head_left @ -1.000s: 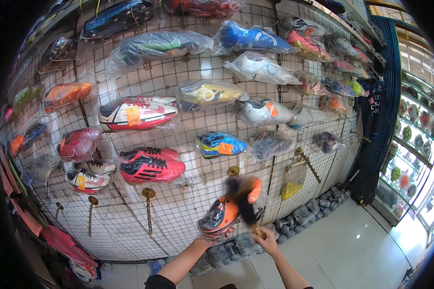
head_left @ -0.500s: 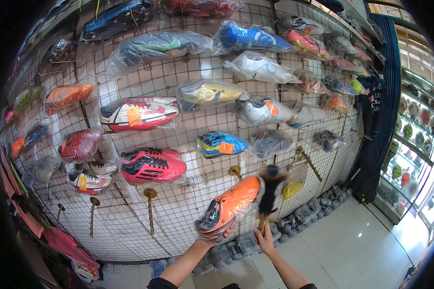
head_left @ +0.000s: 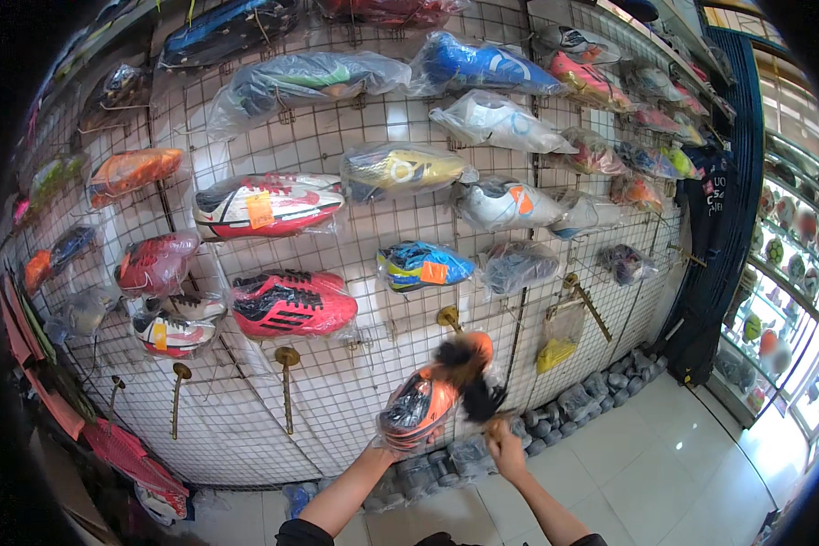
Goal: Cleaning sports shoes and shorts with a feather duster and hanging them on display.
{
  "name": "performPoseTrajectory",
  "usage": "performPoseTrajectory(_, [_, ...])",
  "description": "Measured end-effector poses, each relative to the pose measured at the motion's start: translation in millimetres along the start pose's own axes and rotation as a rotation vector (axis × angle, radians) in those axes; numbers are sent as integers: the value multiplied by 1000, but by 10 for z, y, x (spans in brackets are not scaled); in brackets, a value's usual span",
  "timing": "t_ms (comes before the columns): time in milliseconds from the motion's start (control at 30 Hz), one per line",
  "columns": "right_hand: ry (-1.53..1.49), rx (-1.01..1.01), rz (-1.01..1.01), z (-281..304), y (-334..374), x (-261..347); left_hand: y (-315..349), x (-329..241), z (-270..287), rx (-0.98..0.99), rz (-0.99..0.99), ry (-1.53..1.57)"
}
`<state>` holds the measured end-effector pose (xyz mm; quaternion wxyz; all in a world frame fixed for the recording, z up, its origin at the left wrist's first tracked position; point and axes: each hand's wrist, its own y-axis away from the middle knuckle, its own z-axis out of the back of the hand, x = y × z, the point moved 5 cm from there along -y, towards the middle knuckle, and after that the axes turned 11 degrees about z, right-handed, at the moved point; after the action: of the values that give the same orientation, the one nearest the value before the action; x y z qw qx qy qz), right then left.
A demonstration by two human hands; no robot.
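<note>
My left hand (head_left: 402, 448) is closed around the lower end of an orange and black sports shoe (head_left: 419, 409), which is wrapped in clear plastic and held up in front of the wire grid wall. A feather duster (head_left: 484, 399) with black and brown feathers lies across the shoe's upper right part, blurred by motion and hiding some of it. Its handle is gripped in my right hand (head_left: 506, 446), just right of the shoe. Behind them a brass-coloured display hook (head_left: 448, 317) sticks out of the grid.
Plastic-wrapped shoes hang all over the wire grid, among them a red one with black stripes (head_left: 296, 305) and a blue one (head_left: 425, 266). Grey dumbbells (head_left: 578, 407) line the wall's foot. Bare hooks (head_left: 287, 391) jut out low. Glass shelves (head_left: 783, 264) stand at the right.
The duster has swung left from beside the shoe, and its feathers now cover part of it. The shoe has turned and tilted slightly in my left hand.
</note>
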<state>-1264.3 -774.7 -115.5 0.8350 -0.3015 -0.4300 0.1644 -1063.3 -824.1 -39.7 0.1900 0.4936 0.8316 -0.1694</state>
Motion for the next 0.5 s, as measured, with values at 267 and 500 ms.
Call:
performPoseTrajectory(267, [-32,53,-7,334,-184,136,181,-51,228,-309,54,-100])
performPoseTrajectory(500, [258,55,100,467,-223,130,189,-192,47,-497,76,-360])
